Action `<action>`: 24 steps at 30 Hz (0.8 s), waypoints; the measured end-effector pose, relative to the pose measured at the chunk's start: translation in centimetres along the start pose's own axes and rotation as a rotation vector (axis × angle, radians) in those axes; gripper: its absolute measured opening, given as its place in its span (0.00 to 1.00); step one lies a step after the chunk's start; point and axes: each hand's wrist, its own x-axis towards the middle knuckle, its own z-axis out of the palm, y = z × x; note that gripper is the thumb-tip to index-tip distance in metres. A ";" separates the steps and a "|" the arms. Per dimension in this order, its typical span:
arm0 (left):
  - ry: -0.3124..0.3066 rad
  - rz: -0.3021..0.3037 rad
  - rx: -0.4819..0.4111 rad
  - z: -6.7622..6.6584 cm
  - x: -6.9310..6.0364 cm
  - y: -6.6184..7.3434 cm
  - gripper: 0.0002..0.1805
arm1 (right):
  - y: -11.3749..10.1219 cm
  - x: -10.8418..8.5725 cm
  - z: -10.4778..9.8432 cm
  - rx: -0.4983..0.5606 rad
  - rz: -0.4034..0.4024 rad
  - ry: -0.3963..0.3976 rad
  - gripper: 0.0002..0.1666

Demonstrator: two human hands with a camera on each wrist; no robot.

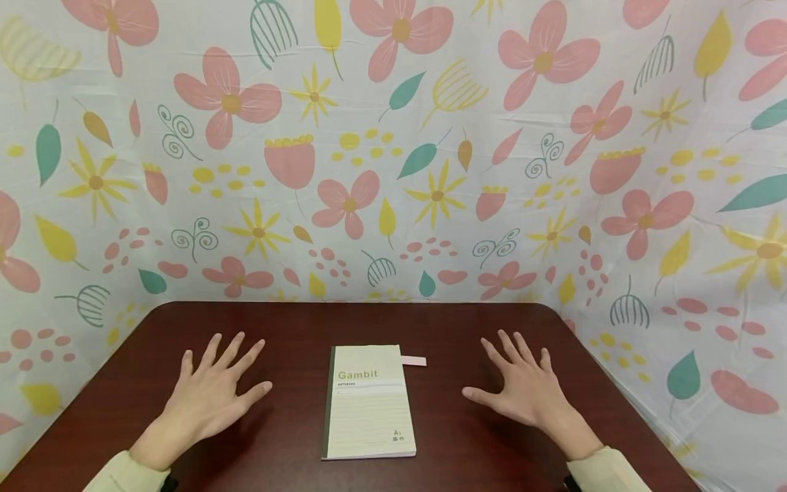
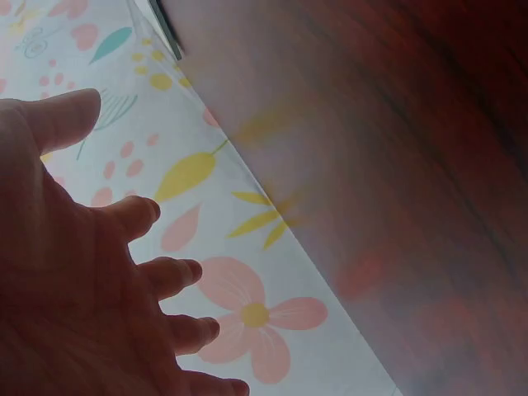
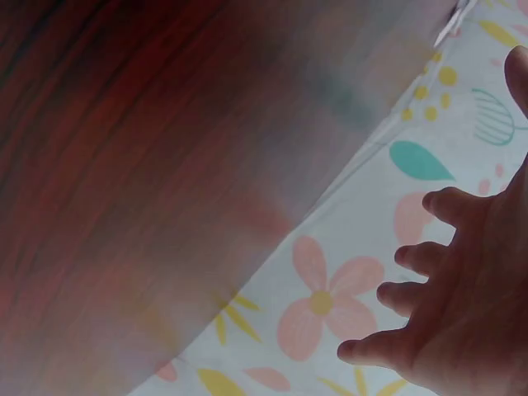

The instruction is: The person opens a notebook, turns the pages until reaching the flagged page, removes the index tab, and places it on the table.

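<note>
A closed notebook (image 1: 371, 410) with a pale cover, a dark spine at its left and the word Gambit lies in the middle of the table. From its right edge, near the top, sticks a pale pink strip (image 1: 414, 361). To the left of the notebook my left hand (image 1: 212, 396) is held palm down with fingers spread, touching nothing that I can make out; its fingers also show in the left wrist view (image 2: 91, 247). On the other side my right hand (image 1: 525, 389), fingers spread as well, holds nothing; the right wrist view shows it at the right edge (image 3: 462, 297).
The dark red-brown table (image 1: 295, 328) has rounded far corners. Behind it and at both sides hangs a white cloth (image 1: 381, 273) printed with pink flowers, yellow shapes and green leaves. A pale sleeve covers each wrist.
</note>
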 end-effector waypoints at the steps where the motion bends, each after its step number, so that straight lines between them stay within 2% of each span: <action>1: 0.000 0.002 -0.003 0.0 0.0 0.1 0.43 | -0.2 0.0 0.0 0.002 -0.005 0.000 0.67; 12: 0.008 0.041 -0.019 0.6 0.1 1.0 0.45 | -1.5 0.2 0.3 0.033 -0.050 -0.023 0.67; 24: -0.016 0.101 -0.016 1.5 1.2 3.0 0.48 | -3.7 0.6 0.9 0.131 -0.127 -0.096 0.69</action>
